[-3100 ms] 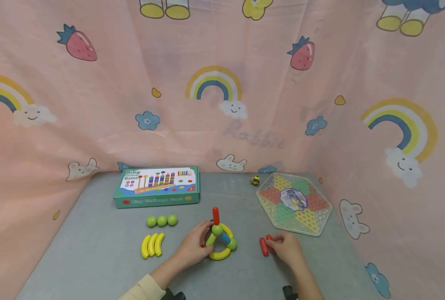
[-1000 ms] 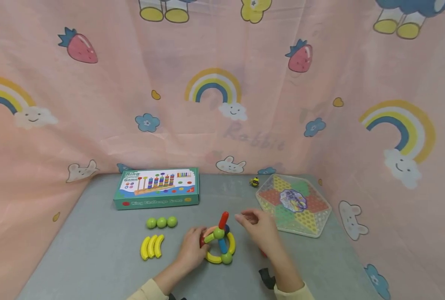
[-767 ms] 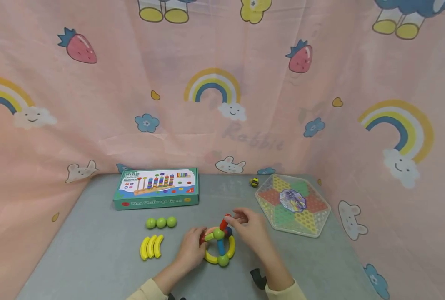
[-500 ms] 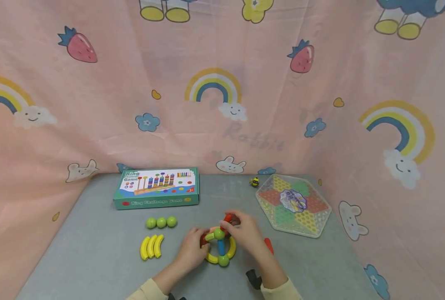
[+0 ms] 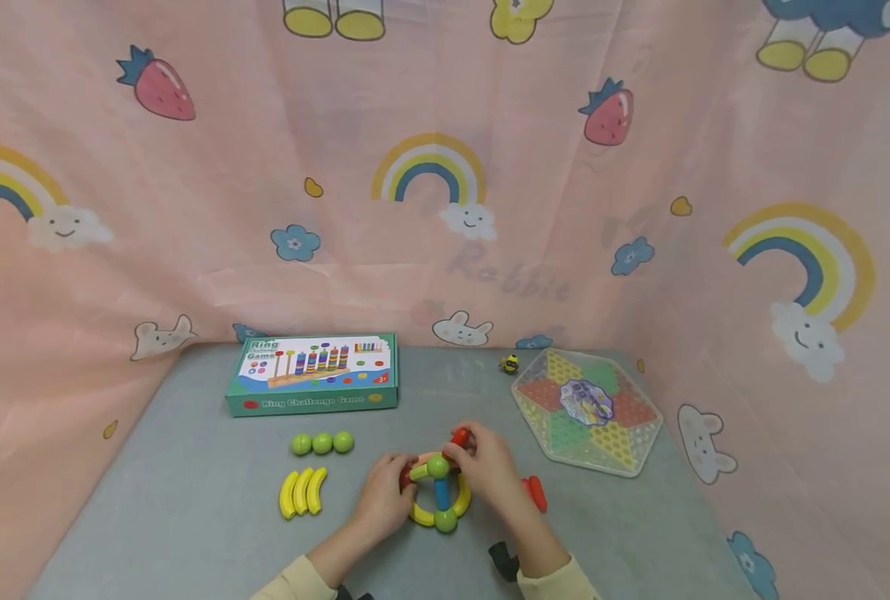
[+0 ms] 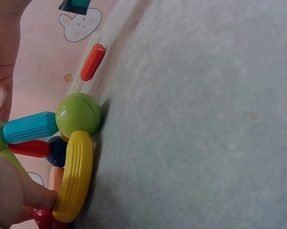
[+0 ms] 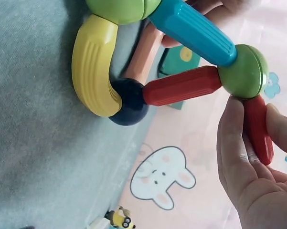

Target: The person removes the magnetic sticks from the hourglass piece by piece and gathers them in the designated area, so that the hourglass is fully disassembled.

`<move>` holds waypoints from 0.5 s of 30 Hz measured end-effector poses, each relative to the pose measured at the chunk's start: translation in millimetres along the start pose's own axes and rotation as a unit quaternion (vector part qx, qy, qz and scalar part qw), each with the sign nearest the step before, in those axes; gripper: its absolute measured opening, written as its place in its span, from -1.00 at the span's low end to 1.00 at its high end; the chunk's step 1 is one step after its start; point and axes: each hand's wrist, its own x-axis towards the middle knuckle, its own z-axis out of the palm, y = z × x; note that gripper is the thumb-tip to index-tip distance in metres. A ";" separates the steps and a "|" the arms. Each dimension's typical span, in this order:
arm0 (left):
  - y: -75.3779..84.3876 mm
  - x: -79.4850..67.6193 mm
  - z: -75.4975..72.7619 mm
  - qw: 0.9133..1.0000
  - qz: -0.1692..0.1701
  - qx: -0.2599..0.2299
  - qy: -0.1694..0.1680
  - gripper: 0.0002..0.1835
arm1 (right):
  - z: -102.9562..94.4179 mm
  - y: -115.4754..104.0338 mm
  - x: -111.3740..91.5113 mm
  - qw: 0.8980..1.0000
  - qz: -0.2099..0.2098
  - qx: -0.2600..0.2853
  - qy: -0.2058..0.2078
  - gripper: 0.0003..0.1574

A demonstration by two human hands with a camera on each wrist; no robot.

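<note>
In front of the Ring Challenge Game box [image 5: 312, 375] and to its right, a ball-and-rod frame [image 5: 442, 493] stands on the grey table [image 5: 190, 500] between my hands, its curved base ringed below a top green ball [image 7: 243, 71] propped on green, blue and red legs. My left hand [image 5: 382, 500] grips the base by the dark red ball [image 6: 47, 218], a digit against the end of a yellow curved piece [image 6: 76, 176]. My right hand [image 5: 490, 471] pinches a red rod [image 7: 259, 129] between thumb and fingers, its end against the top ball, to the box's right and nearer me. I judge the step in hand to be seating this rod on the peak; the next move calls for a steady left hold, a small turn to set the angle, and a gentle release so the legs don't shift. Spare red rods [image 5: 537, 493], one partly hidden by my wrist, lie well to the box's right, on my side of it. Three green balls [image 5: 322, 443] sit just before the box, with three yellow arcs [image 5: 302, 490] farther out from it toward me, not yet part of the build.
</note>
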 end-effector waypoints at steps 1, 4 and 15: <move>-0.3 -0.1 0.0 1.000 0.000 0.002 -0.001 -0.60 | 0.5 0.7 0.1 1.000 0.002 -0.002 0.002 -0.67; -1.9 -0.3 0.0 1.000 0.004 0.003 -0.002 -0.60 | 1.5 3.3 0.1 1.000 0.012 -0.008 0.014 -0.58; -6.5 -1.5 -4.6 0.998 -0.020 -0.008 -0.054 -0.31 | -15.2 15.1 -6.2 0.996 0.054 0.040 0.064 -0.51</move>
